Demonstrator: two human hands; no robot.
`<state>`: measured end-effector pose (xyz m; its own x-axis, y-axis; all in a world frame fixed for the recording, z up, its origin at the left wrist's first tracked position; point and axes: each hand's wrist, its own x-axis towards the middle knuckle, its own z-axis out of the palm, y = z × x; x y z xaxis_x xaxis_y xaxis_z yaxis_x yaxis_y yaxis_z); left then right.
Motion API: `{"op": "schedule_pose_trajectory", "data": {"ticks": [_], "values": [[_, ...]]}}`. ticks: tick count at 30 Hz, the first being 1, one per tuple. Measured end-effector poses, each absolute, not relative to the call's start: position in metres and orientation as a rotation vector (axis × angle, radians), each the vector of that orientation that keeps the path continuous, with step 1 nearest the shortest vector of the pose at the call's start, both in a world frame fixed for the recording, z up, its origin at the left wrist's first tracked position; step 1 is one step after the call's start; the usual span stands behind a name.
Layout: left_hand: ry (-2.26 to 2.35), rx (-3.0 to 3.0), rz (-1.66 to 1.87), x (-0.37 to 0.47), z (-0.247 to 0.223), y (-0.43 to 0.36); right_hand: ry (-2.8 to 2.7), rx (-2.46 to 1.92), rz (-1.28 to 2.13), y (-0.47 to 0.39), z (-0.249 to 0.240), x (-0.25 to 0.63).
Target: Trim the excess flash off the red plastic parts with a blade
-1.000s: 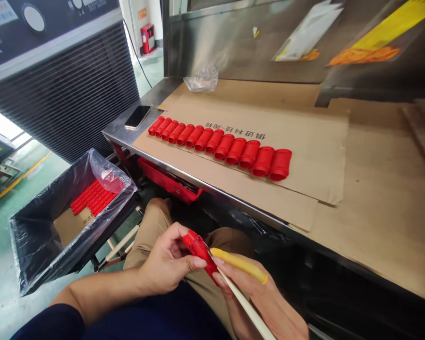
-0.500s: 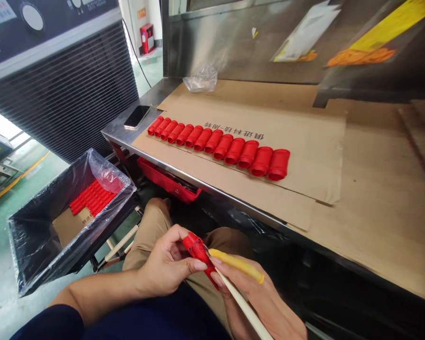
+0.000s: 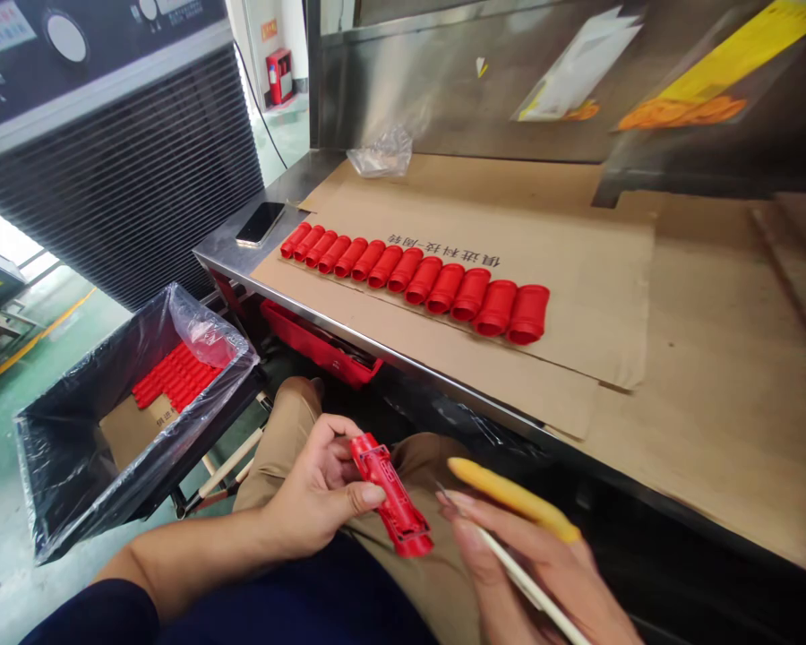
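Note:
My left hand (image 3: 312,497) grips a red plastic tubular part (image 3: 393,497) by its upper end, thumb across the near side. The part tilts over my lap, and raised lines and dark slots show on its face. To the right, apart from the part, my right hand (image 3: 537,555) holds a slim white-handled tool (image 3: 520,578) with a fine metal tip, pen-fashion. A yellow finger cot (image 3: 514,494) covers its index finger. Beyond both hands, several similar red tubular parts (image 3: 424,280) lie side by side in a row on cardboard (image 3: 564,313).
On the left, a dark bin (image 3: 73,448) lined with clear plastic holds more red parts (image 3: 181,372). A phone (image 3: 261,224) and a crumpled plastic bag (image 3: 384,152) lie on the metal bench. Under the bench edge sits a red tray (image 3: 322,345).
My right hand has drawn the tool away from the red part, to the right. The held part has turned so that more of its slotted face shows.

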<state>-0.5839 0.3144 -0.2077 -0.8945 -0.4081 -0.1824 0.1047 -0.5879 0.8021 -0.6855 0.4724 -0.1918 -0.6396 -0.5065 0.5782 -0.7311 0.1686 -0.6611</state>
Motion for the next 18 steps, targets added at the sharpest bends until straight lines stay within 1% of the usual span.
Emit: {"op": "schedule_pose_trajectory", "data": {"ticks": [2, 4, 8, 10, 12, 14, 16, 18], "values": [[-1.147, 0.494, -2.636, -0.584, -0.208, 0.313, -2.303, 1.107, 1.457, 0.473, -0.190, -0.694], [-1.118, 0.507, -2.754, -0.583, -0.208, 0.312, -2.432, 1.172, 1.544, 0.472, -0.189, -0.705], [-1.117, 0.536, -2.865, -0.580, -0.207, 0.309, -2.739, 1.437, 1.960, 0.465, -0.193, -0.720], [-1.180, 0.434, -2.792, -0.579, -0.204, 0.308, -2.801, 1.474, 2.070, 0.462, -0.195, -0.718], [-1.323, 0.401, -2.607, -0.578, -0.201, 0.307, -2.705, 1.502, 1.975, 0.461, -0.194, -0.713], [-1.376, 0.483, -2.454, -0.578, -0.199, 0.307, -2.493, 1.496, 1.737, 0.463, -0.192, -0.707], [-1.316, 0.592, -2.422, -0.578, -0.200, 0.308, -2.284, 1.499, 1.481, 0.469, -0.188, -0.703], [-1.262, 0.648, -2.459, -0.579, -0.202, 0.308, -2.151, 1.579, 1.312, 0.476, -0.185, -0.702]]}}
